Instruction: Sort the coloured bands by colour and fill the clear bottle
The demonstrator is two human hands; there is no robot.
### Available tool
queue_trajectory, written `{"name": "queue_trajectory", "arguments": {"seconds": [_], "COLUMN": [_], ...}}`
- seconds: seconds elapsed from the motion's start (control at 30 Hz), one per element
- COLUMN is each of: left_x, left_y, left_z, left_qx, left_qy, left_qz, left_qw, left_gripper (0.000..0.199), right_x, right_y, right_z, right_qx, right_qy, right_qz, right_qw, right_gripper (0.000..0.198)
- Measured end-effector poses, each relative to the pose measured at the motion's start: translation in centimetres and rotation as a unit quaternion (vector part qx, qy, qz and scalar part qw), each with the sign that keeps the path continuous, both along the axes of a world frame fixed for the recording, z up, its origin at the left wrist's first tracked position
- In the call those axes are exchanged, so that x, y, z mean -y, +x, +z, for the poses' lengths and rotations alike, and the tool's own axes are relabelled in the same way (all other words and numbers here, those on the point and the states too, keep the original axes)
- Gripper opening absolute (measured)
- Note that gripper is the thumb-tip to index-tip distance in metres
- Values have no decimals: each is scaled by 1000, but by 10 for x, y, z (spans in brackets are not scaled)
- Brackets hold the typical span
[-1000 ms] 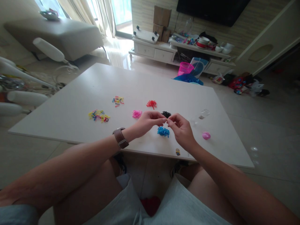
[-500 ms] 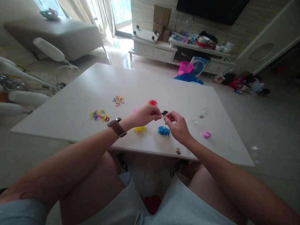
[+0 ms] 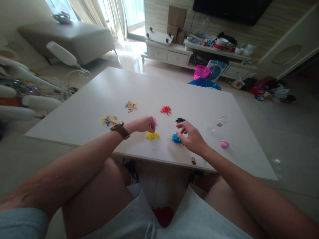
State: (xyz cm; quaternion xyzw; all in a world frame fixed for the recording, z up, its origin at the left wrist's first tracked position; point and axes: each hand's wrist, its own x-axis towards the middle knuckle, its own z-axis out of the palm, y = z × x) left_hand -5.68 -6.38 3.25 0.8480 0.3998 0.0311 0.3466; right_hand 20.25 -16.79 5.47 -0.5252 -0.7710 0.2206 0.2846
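Note:
My left hand [image 3: 144,124], with a watch on the wrist, hangs over the pile of yellow rubber bands [image 3: 153,136]. Its fingers are pinched together and point down; anything between them is too small to make out. Behind it, partly covered, lies a pink pile [image 3: 155,119]. My right hand [image 3: 191,136] hovers above the blue rubber bands [image 3: 175,138], its thumb and fingers apart with nothing seen between them. Just beyond its fingertips is a black pile [image 3: 179,120]. Farther back lies a red pile [image 3: 165,110].
Two mixed-colour piles [image 3: 109,120] [image 3: 131,106] lie on the left of the white table [image 3: 199,99]. To the right are a clear container [image 3: 222,121] and a pink round object [image 3: 224,144]. A small minion figure [image 3: 193,161] lies near the front edge.
My hands have parted from a pinch on something small and yellow. The left moved left and down to the yellow pile; the right has opened. The view shifted slightly.

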Motion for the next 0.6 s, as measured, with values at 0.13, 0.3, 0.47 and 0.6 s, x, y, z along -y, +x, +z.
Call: {"name": "queue_trajectory", "arguments": {"seconds": [0.13, 0.3, 0.47, 0.6], "left_x": [-13, -37, -36, -31], "left_y": [-18, -77, -127, -141], "left_z": [8, 31, 33, 15], "left_qx": [-25, 0, -22, -49], "left_qy": [-3, 32, 36, 3], "left_qz": [29, 207, 353, 336], "left_qw": [999, 978, 935, 941], "left_gripper": [18, 30, 34, 35], "right_x": [-1, 0, 4, 7], "right_y": [-2, 3, 6, 2], "right_z": [2, 6, 12, 16], "right_qx": [1, 1, -21, -26], "right_qy": [5, 14, -2, -9], "right_qz": [7, 1, 8, 28], "right_qw": [1000, 1000, 1000, 999], "right_gripper": [19, 18, 18, 16]}}
